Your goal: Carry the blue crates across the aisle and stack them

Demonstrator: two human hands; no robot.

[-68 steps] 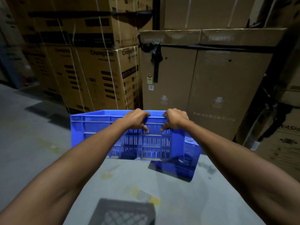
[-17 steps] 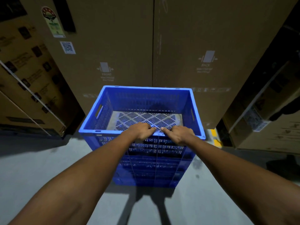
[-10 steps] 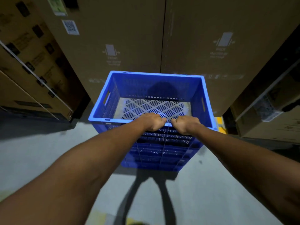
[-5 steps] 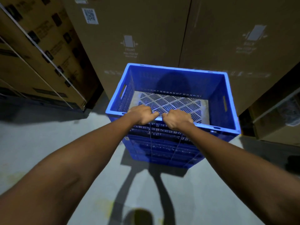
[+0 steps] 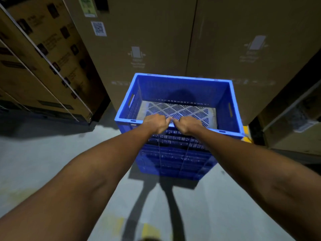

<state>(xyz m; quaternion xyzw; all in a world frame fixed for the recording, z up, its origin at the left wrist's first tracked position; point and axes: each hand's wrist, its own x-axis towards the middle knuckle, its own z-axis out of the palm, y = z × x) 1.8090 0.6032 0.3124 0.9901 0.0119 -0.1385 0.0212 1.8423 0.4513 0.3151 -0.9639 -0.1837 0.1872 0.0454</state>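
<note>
Crate (image 5: pixel 181 88) sits atop blue stack (image 5: pixel 173 159) on floor (image 5: pixel 52 153), straight ahead of my hands, far wall close to cardboard boxes (image 5: pixel 156 40). I see left hand (image 5: pixel 157 123) and right hand (image 5: pixel 187 124) side by side at near rim, fingers curled over it, thumbs almost touching. Both grip crate. Slotted bottom shows beyond knuckles.

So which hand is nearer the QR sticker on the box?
Left. The left hand grips the crate rim below-right of the QR sticker; the right hand grips farther right.
</note>
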